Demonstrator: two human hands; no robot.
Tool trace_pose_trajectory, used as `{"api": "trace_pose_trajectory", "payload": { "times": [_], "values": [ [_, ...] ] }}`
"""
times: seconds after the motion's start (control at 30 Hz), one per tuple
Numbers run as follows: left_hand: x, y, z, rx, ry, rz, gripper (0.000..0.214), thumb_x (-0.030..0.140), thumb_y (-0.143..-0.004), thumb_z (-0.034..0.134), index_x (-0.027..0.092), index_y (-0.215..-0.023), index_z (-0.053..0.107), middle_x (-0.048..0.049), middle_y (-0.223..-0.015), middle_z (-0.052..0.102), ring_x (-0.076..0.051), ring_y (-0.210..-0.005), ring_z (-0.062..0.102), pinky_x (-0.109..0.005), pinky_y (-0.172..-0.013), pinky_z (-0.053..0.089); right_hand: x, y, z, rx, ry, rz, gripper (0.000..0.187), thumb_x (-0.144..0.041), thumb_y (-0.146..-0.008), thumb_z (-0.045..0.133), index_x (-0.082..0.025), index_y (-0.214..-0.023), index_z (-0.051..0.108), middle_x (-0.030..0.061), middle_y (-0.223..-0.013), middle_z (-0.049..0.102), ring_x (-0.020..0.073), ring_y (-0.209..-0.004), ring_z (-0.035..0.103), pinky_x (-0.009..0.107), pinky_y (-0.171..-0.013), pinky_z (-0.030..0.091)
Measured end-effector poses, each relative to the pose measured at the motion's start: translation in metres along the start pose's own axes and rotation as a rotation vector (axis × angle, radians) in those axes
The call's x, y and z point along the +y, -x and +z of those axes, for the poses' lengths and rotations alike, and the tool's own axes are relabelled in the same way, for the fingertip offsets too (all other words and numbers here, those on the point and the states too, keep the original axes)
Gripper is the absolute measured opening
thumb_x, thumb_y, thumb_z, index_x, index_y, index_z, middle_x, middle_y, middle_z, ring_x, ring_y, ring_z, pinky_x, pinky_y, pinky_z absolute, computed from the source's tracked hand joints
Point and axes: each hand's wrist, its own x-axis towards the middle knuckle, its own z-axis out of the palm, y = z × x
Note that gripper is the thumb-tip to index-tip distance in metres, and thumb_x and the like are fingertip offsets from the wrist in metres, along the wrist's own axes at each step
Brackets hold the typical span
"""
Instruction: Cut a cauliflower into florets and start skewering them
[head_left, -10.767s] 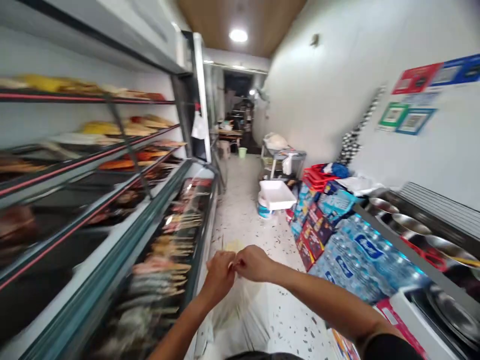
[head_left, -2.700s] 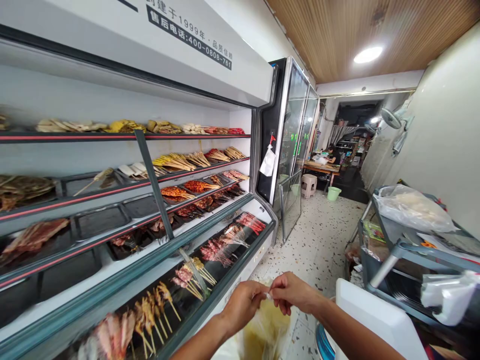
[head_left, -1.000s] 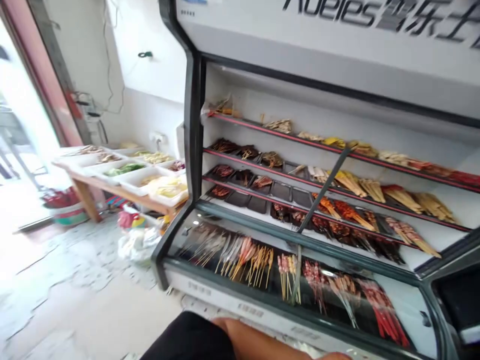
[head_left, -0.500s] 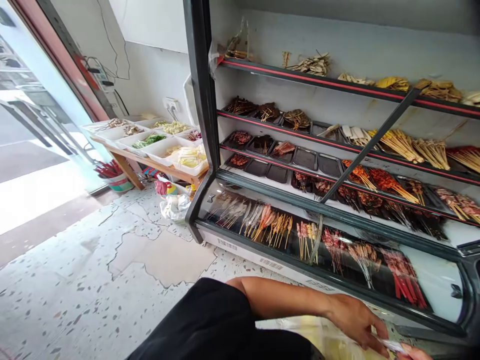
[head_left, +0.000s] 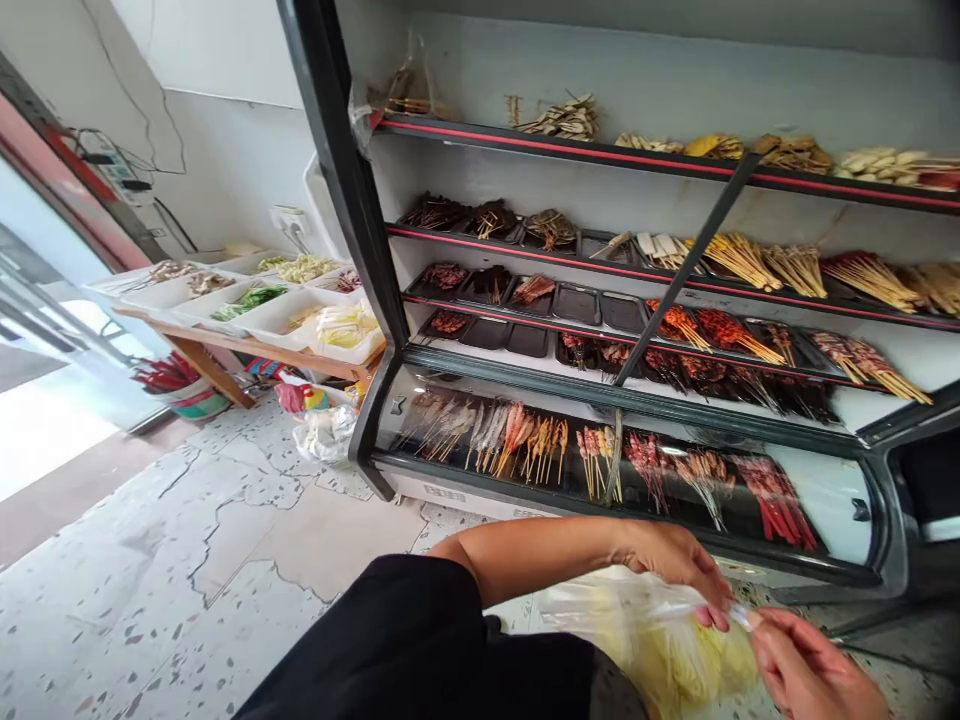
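While I am standing beside the display fridge [head_left: 525, 372] with its three red-edged shelves [head_left: 487, 138], my left grip [head_left: 675, 560] and right grip [head_left: 810, 665] are both pinching the twisted neck of one plastic bag [head_left: 649, 630], hanging low before me.

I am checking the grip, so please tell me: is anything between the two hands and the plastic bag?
Nothing visible is. The left hand and the right hand both pinch the twisted top of the clear plastic bag directly; the skewer display case stands behind them, apart.
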Motion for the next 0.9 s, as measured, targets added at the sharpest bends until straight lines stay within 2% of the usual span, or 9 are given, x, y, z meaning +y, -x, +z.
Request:
{"api": "trace_pose_trajectory", "payload": {
  "times": [0.07, 0.13, 0.27, 0.43, 0.57, 0.63, 0.7, 0.8, 0.9],
  "values": [
    [0.007, 0.003, 0.002, 0.037, -0.025, -0.010, 0.011, 0.016, -0.069, 0.065, 0.013, -0.080, 0.062, 0.0030, -0.065, 0.061, -0.010, -0.056, 0.056, -0.023, -0.057, 0.045, -0.002, 0.007, 0.003, -0.007, 0.135, -0.021, 0.029, -0.051, -0.061, 0.064, -0.024, -0.073, 0.058, -0.0016, -0.053, 0.053, 0.0158, -0.051, 0.052, 0.026, -0.047, 0.042],
    [0.012, 0.009, 0.007, 0.117, -0.135, 0.063, 0.016, 0.018, -0.068, 0.067, 0.013, -0.083, 0.064, 0.0037, -0.065, 0.058, -0.008, -0.057, 0.053, -0.021, -0.056, 0.042, 0.001, 0.012, 0.007, -0.041, 0.247, -0.062, 0.033, -0.053, -0.061, 0.062, -0.023, -0.073, 0.061, 0.0019, -0.062, 0.063, 0.0182, -0.060, 0.060, 0.026, -0.055, 0.047],
    [0.023, 0.023, 0.024, 0.284, -0.470, 0.249, 0.015, 0.016, -0.069, 0.067, 0.014, -0.084, 0.063, 0.0050, -0.067, 0.052, -0.006, -0.062, 0.047, -0.018, -0.058, 0.037, 0.017, 0.015, 0.009, -0.039, 0.375, -0.144, 0.034, -0.054, -0.069, 0.053, -0.022, -0.074, 0.063, 0.0037, -0.069, 0.068, 0.0185, -0.064, 0.062, 0.026, -0.060, 0.048],
    [0.036, 0.028, 0.041, 0.257, -0.810, 0.385, 0.011, 0.009, -0.071, 0.062, 0.013, -0.081, 0.059, 0.0027, -0.076, 0.055, -0.007, -0.072, 0.050, -0.017, -0.063, 0.038, 0.024, 0.018, -0.006, 0.190, 0.595, -0.286, 0.025, -0.045, -0.076, 0.053, -0.023, -0.079, 0.062, 0.0025, -0.070, 0.067, 0.0173, -0.061, 0.061, 0.028, -0.061, 0.045],
    [0.047, 0.025, 0.049, 0.249, -0.887, 0.437, 0.016, 0.005, -0.070, 0.059, 0.013, -0.083, 0.059, 0.0020, -0.078, 0.057, -0.008, -0.071, 0.050, -0.017, -0.063, 0.039, 0.019, 0.013, -0.019, 0.358, 0.689, -0.622, 0.031, -0.043, -0.080, 0.055, -0.020, -0.100, 0.060, 0.0072, -0.089, 0.065, 0.0220, -0.081, 0.061, 0.033, -0.072, 0.048],
    [0.052, 0.024, 0.054, 0.232, -0.901, 0.444, 0.017, 0.003, -0.069, 0.058, 0.013, -0.082, 0.059, 0.0021, -0.077, 0.057, -0.007, -0.069, 0.050, -0.017, -0.063, 0.040, 0.017, 0.009, -0.025, 0.302, 0.688, -0.784, 0.035, -0.039, -0.081, 0.058, -0.018, -0.108, 0.058, 0.0103, -0.103, 0.063, 0.0251, -0.096, 0.057, 0.037, -0.084, 0.047],
    [0.055, 0.023, 0.059, 0.214, -0.924, 0.444, 0.018, 0.002, -0.069, 0.056, 0.014, -0.082, 0.059, 0.0027, -0.075, 0.056, -0.007, -0.067, 0.049, -0.016, -0.062, 0.040, 0.017, 0.007, -0.032, 0.215, 0.676, -0.843, 0.031, -0.035, -0.080, 0.062, -0.017, -0.104, 0.058, 0.0103, -0.104, 0.062, 0.0258, -0.099, 0.054, 0.040, -0.088, 0.045],
    [0.054, 0.022, 0.067, 0.198, -0.997, 0.451, 0.019, 0.002, -0.070, 0.056, 0.014, -0.084, 0.059, 0.0026, -0.076, 0.058, -0.007, -0.068, 0.051, -0.016, -0.062, 0.042, 0.016, 0.006, -0.042, 0.120, 0.662, -0.785, 0.027, -0.032, -0.074, 0.069, -0.018, -0.096, 0.060, 0.0074, -0.094, 0.061, 0.0245, -0.092, 0.053, 0.041, -0.083, 0.046],
    [0.046, 0.019, 0.071, 0.247, -1.219, 0.540, 0.019, 0.004, -0.076, 0.052, 0.015, -0.090, 0.058, 0.0001, -0.082, 0.063, -0.010, -0.074, 0.057, -0.020, -0.069, 0.046, 0.013, 0.006, -0.051, 0.065, 0.626, -0.723, 0.019, -0.026, -0.071, 0.070, -0.018, -0.086, 0.063, 0.0067, -0.093, 0.060, 0.0235, -0.090, 0.052, 0.041, -0.082, 0.046]
  ]
}}
